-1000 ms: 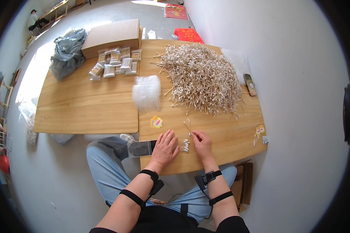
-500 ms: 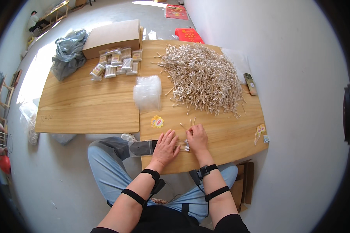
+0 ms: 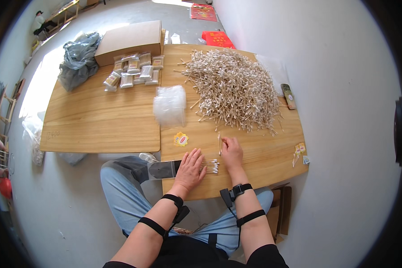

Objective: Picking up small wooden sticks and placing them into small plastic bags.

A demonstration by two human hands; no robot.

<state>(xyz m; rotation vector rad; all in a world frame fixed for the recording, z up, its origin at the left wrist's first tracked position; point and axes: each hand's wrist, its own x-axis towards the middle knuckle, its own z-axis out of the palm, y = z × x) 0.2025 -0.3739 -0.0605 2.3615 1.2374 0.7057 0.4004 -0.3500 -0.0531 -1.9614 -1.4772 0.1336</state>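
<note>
My left hand (image 3: 190,169) lies flat, fingers extended, over a row of cotton swabs (image 3: 212,165) near the front edge of the table. White tips stick out to the right of its fingers. A clear plastic bag (image 3: 161,170) extends left from under that hand, past the table edge and above my leg. My right hand (image 3: 232,152) is just right of the row, its fingers curled closed at a few upright-lying cotton swabs (image 3: 219,145). Its thumb and fingertips are partly hidden. Small yellow label cards (image 3: 180,139) lie beyond my left hand.
A large heap of cotton swabs (image 3: 234,87) covers the far right. Clear bags (image 3: 169,107) are stacked left of it. Filled swab packs (image 3: 134,69), a cardboard box (image 3: 129,42) and a grey plastic bag (image 3: 79,62) sit farther back. A phone-like object (image 3: 288,96) lies near the wall.
My right hand has moved slightly right and away from the row. The loose swabs beside its fingers, splayed before, now lie close together. My left hand has stayed in place.
</note>
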